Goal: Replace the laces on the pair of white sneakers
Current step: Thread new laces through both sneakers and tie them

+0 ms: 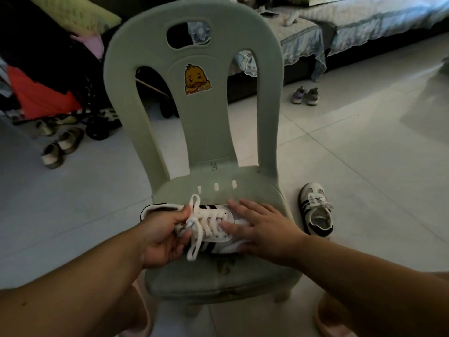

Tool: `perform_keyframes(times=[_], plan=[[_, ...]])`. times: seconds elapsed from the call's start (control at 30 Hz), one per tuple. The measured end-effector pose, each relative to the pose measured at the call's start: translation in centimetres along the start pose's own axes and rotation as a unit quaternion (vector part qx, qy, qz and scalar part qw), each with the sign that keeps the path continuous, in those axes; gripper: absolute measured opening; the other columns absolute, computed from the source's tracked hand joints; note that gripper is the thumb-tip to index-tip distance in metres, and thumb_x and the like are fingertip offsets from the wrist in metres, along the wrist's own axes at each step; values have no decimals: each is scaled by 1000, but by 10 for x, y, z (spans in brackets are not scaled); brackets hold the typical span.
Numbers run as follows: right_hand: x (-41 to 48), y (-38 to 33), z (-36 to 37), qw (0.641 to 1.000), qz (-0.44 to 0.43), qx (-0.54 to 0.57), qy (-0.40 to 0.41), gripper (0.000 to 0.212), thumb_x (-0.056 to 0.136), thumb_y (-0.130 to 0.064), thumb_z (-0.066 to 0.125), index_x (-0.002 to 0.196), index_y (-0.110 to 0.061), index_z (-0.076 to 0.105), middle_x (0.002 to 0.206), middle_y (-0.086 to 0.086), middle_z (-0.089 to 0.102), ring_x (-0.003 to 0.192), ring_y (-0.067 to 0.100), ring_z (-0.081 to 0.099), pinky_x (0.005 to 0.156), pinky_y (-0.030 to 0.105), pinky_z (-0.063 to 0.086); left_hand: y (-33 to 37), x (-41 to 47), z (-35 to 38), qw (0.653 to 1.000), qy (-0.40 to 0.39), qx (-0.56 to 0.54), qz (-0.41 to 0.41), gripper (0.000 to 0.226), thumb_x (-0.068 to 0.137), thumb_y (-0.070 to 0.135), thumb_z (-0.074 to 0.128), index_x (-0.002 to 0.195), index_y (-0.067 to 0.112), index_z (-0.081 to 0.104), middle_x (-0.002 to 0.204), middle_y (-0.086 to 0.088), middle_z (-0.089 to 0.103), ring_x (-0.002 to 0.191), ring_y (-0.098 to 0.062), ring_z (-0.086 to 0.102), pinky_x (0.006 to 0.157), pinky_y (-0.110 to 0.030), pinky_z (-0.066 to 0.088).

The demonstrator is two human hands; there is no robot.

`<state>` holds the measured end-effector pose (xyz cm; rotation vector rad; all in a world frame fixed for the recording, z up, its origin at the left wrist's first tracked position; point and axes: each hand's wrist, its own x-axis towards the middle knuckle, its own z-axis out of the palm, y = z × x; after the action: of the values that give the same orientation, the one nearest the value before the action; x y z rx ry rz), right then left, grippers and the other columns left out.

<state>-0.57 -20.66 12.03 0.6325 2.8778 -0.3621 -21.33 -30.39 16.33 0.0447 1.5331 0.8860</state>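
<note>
A white sneaker with black stripes lies sideways on the seat of a pale green plastic chair, toe to the right. Its white lace is threaded through the eyelets and tied in a bow, with loops hanging above and below. My left hand grips the heel end, its thumb and fingers pinching the lace at the knot. My right hand lies flat with straight fingers over the toe. The second white sneaker, laced and tied, stands on the floor to the right of the chair.
The chair's tall back carries a duck sticker. Sandals lie on the tiled floor at left near a stroller. Small shoes sit by a bed at back right. My slippered feet flank the chair legs.
</note>
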Motion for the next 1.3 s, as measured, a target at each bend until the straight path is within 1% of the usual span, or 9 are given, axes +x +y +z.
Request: perform_keyframes(times=[0.17, 0.3, 0.37, 0.47, 0.5, 0.63, 0.83, 1.03, 1.3], plan=[[-11, -5, -11, 997, 41, 59, 1, 62, 91, -49, 51, 145, -50, 20, 160, -9, -8, 147, 19, 2, 117, 40, 10, -1, -8, 5, 1000, -6, 9, 21, 31, 96, 38, 48, 83, 15, 63, 53, 2, 59, 39, -6, 56, 39, -13, 38], [-7, -8, -13, 985, 116, 131, 6, 90, 82, -39, 70, 150, -39, 11, 160, -2, 9, 143, 24, 22, 114, 38, 24, 2, -14, 3, 954, 31, 266, 135, 17, 93, 19, 48, 78, 16, 56, 52, 2, 52, 44, -10, 49, 41, -20, 34], [-4, -8, -13, 990, 118, 78, -15, 79, 85, -36, 66, 149, -36, 19, 158, 2, 17, 140, 28, 28, 113, 39, 29, 6, -18, -9, 819, 69, 523, 225, 9, 85, 20, 54, 82, 15, 60, 74, -1, 61, 62, -17, 57, 53, -29, 45], [-2, -10, -17, 989, 131, 51, -41, 72, 89, -35, 62, 149, -36, 22, 157, 3, 20, 138, 29, 31, 111, 39, 31, 7, -30, -21, 478, 169, 813, 284, 19, 84, 31, 57, 102, 32, 61, 107, 4, 57, 101, -21, 51, 71, -31, 41], [-2, -13, -18, 989, 134, 46, -49, 72, 89, -35, 61, 149, -35, 21, 157, 4, 19, 138, 29, 31, 111, 38, 31, 6, -32, -27, 403, 177, 845, 304, 26, 87, 29, 55, 112, 35, 59, 116, 7, 54, 110, -23, 45, 78, -31, 37], [-7, -22, -18, 984, 159, 55, -51, 71, 92, -32, 57, 151, -35, 18, 158, 6, 16, 139, 30, 30, 112, 37, 29, 3, -26, -50, 269, 125, 840, 455, 23, 84, 20, 59, 103, 33, 62, 107, 13, 64, 109, -23, 49, 94, -40, 31], [-31, -28, -20, 978, 201, 43, -46, 76, 88, -40, 61, 150, -31, 18, 157, 5, 19, 138, 28, 32, 112, 42, 31, -1, -31, -52, 228, 117, 866, 430, 18, 89, 22, 54, 104, 31, 59, 107, 6, 66, 113, -20, 53, 113, -46, 12], [-76, -23, -30, 963, 265, 56, -3, 69, 88, -42, 61, 147, -33, 28, 153, 2, 30, 135, 25, 38, 110, 41, 35, -31, -41, -26, 393, 177, 804, 411, 22, 92, 39, 47, 112, 33, 53, 107, 1, 64, 92, -21, 58, 67, -28, 36], [-94, 32, -14, 928, 363, 81, -16, 64, 87, -45, 59, 145, -32, 33, 149, 5, 37, 132, 28, 40, 106, 41, 38, -23, -4, 46, 513, 236, 710, 420, 23, 95, 36, 48, 109, 20, 56, 111, -5, 65, 100, -26, 61, 73, -31, 42]])
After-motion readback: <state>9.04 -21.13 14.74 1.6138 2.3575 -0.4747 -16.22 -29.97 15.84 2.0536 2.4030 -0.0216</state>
